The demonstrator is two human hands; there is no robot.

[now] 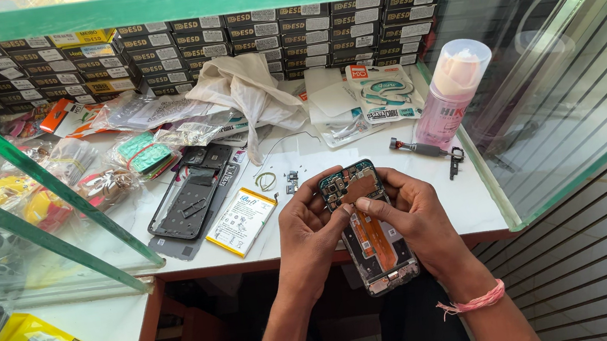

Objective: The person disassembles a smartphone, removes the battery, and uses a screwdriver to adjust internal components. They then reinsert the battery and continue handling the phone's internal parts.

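Observation:
An opened phone (375, 250), back cover off, is held upright over the table's front edge. Its circuit board and an orange flex strip show inside. My left hand (309, 232) grips the phone's left side, thumb on the upper board. My right hand (414, 215) holds the right side, with thumb and forefinger pressing a small brown piece (360, 187) near the top. A pink thread band (478, 300) circles my right wrist.
On the white table (475, 204) lie a dark phone back frame (192, 198), a white and yellow battery (241, 221), small screws and parts (291, 181), a screwdriver (417, 148), a pink bottle (453, 92), a white cloth (248, 85), packets and stacked boxes (303, 33). Glass panels stand left and right.

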